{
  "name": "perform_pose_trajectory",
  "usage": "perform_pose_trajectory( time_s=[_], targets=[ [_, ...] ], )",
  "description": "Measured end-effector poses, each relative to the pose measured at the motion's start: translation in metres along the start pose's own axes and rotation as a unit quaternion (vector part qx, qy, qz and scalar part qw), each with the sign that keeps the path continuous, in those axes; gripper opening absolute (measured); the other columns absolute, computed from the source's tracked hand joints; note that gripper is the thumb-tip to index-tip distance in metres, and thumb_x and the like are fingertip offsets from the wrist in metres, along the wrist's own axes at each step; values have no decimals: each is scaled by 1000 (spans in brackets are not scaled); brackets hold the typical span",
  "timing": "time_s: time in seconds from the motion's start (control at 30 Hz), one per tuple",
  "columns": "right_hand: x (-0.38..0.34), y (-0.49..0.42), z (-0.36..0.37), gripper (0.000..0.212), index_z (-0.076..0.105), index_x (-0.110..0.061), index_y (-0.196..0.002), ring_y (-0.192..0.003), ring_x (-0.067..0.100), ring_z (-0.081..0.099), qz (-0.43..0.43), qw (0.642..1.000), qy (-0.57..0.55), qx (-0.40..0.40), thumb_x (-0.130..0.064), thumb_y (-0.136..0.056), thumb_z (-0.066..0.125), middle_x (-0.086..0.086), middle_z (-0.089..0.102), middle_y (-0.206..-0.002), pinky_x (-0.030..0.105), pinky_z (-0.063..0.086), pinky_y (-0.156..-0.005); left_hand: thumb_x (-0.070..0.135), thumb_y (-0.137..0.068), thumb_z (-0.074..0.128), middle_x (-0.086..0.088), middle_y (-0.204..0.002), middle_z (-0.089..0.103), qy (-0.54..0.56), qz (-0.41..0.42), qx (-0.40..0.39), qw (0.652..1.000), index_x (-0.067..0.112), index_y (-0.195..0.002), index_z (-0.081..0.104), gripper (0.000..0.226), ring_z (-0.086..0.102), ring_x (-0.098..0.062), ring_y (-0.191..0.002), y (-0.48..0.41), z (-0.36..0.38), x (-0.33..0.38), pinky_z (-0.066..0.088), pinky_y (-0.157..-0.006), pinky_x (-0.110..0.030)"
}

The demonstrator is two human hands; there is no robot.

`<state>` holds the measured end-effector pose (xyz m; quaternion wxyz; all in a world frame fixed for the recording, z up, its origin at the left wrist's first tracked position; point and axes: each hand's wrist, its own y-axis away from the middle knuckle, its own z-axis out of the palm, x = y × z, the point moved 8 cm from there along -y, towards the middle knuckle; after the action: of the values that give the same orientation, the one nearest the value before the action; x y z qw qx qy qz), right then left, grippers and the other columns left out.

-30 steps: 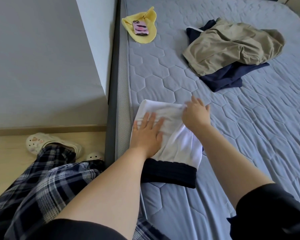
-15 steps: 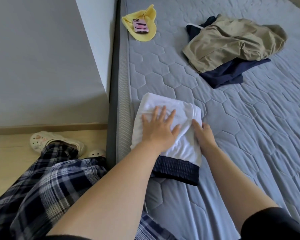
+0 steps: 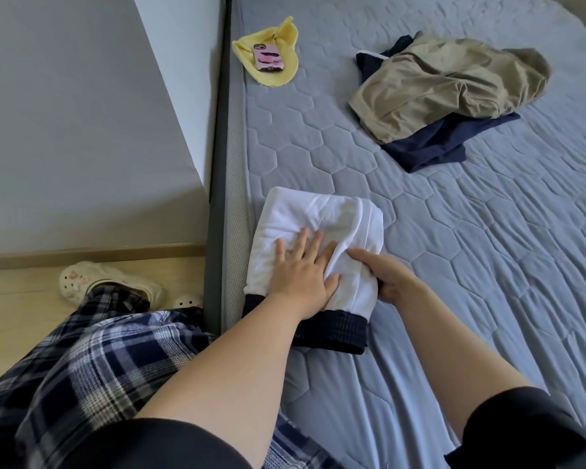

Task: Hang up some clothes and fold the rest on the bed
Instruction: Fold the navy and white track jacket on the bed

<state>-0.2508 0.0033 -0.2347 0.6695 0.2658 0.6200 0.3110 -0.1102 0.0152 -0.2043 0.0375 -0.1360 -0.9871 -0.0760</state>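
Observation:
A folded white garment (image 3: pixel 322 218) with a dark navy ribbed band (image 3: pixel 332 330) lies at the near left edge of the grey quilted bed (image 3: pixel 487 265). My left hand (image 3: pixel 300 270) presses flat on its middle, fingers spread. At the garment's right edge my right hand (image 3: pixel 383 275) grips the fabric, thumb on top and fingers curled under. Farther back on the bed a crumpled khaki garment (image 3: pixel 447 86) lies over a navy garment (image 3: pixel 430 145).
A yellow cloth (image 3: pixel 285 42) with a pink phone (image 3: pixel 268 57) on it lies at the bed's far left edge. A grey wall (image 3: pixel 82 113) rises left of the bed frame (image 3: pixel 217 164). White clogs (image 3: pixel 82 280) stand on the wooden floor by my plaid-trousered legs (image 3: pixel 82 384).
My right hand has moved down the garment's right side and taken hold of its edge. My left hand slid slightly nearer while staying flat on the cloth.

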Motion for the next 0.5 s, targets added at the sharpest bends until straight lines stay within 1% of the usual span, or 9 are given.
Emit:
perform_pose_trajectory(
  time_s=[0.03, 0.13, 0.23, 0.3, 0.43, 0.5],
  targets=[
    [-3, 3, 1, 46, 62, -4, -114, -84, 24, 72, -8, 1000, -9, 9, -30, -79, 76, 11, 74, -96, 31, 57, -59, 56, -95, 9, 2, -159, -13, 4, -1, 8, 1000, 26, -152, -2, 65, -18, -22, -145, 1, -3, -1, -12, -111, -56],
    [-11, 15, 11, 38, 62, -6, -109, -91, 27, 70, -22, 999, -33, 18, -29, -82, 74, 13, 72, -102, 36, 57, -69, 53, -95, 10, 2, -160, -8, 37, -4, 27, 999, 28, -152, -1, 63, -12, -18, -146, 5, -16, -5, -9, -113, -53],
    [-31, 33, 23, 30, 61, -7, -102, -91, 26, 68, -52, 998, -42, 22, -26, -82, 73, 13, 70, -101, 38, 56, -72, 48, -98, 17, 1, -161, -4, 112, -31, 49, 992, 30, -152, 2, 59, -7, -16, -147, 8, -35, -12, -6, -115, -51],
    [-50, 46, 33, 32, 61, -4, -103, -91, 25, 68, -84, 996, -29, 28, -25, -82, 73, 13, 70, -101, 35, 56, -69, 45, -100, 21, 1, -161, -1, 169, -60, 75, 981, 30, -152, 5, 56, -4, -16, -147, 10, -50, -17, -4, -115, -50],
    [-83, 72, 62, 29, 60, -3, -95, -87, 24, 67, -113, 993, -8, 27, -24, -81, 74, 13, 68, -98, 32, 54, -63, 40, -102, 22, 0, -160, 7, 250, -112, 115, 955, 29, -152, 9, 53, 1, -17, -147, 21, -79, -33, 0, -116, -49],
    [-96, 83, 86, 28, 60, -4, -94, -82, 23, 67, -124, 992, 10, 22, -24, -81, 74, 12, 68, -95, 31, 53, -58, 42, -102, 22, 0, -159, 13, 305, -156, 129, 931, 26, -152, 14, 53, 7, -17, -147, 32, -92, -54, 4, -117, -50]
  ],
)
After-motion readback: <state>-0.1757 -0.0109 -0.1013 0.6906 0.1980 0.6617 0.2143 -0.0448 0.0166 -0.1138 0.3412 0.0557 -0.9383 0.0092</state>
